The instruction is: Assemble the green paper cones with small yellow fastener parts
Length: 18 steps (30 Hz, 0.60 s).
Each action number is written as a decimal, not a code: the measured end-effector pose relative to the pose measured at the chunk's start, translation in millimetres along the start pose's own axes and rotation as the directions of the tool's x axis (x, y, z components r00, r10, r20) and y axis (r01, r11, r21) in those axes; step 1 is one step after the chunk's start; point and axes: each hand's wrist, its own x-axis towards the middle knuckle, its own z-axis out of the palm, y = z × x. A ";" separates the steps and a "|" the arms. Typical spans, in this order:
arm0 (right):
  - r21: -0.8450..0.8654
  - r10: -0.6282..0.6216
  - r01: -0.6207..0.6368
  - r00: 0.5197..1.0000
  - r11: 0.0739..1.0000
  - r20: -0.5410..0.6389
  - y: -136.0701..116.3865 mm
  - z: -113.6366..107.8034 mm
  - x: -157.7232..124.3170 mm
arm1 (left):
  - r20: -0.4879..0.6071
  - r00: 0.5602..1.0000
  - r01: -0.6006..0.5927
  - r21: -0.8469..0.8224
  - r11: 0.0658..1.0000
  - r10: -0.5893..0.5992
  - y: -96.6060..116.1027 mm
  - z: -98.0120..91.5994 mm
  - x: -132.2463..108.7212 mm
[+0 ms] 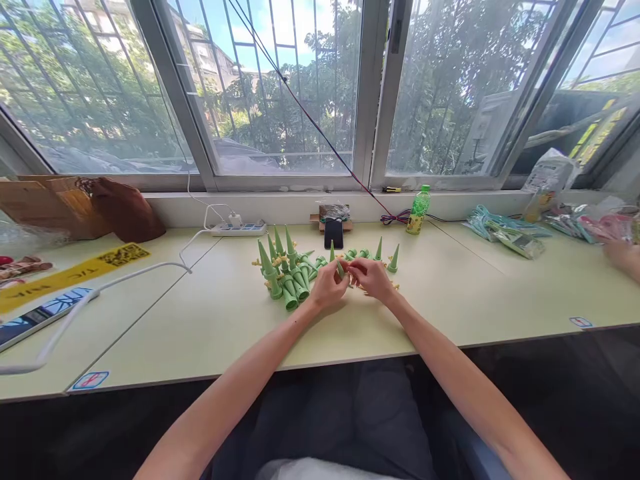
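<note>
Over the table's middle, my left hand (329,284) is closed around a green plant watering spike (341,269), partly hidden by my fingers. Right against it, my right hand (372,276) has its fingertips pinched together; what they hold is too small and covered to name. To the left of my hands is a cluster of green watering spikes (290,259) with small yellow valves, some upright and some lying down. Behind my hands, another spike (332,250) points up. Two more upright spikes (394,259) stand on the right, with green caps (351,254) and yellow pieces lying nearby.
A black phone (333,235) leans by a small box at the back. A green bottle (419,211), power strip (240,229) and white cable (150,268) lie around. Packaged items (510,231) are at right, near another person's hand (624,259). A brown bag (127,210) sits at left.
</note>
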 end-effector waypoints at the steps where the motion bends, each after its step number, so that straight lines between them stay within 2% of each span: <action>1: -0.012 -0.001 0.001 1.000 1.000 -0.014 -0.3 -0.6 0.3 | 0.017 1.000 -0.011 -0.005 1.000 0.011 -0.7 0.3 -0.2; 4: -0.035 -0.006 0.005 0.999 0.999 -0.036 -0.9 -1.5 0.6 | 0.032 0.999 -0.032 0.009 0.999 0.031 -1.5 0.9 -0.4; 18: -0.034 0.022 -0.022 1.000 0.999 0.004 4.3 -0.4 -1.1 | 0.027 0.999 -0.035 0.028 0.999 0.035 -3.3 0.3 0.9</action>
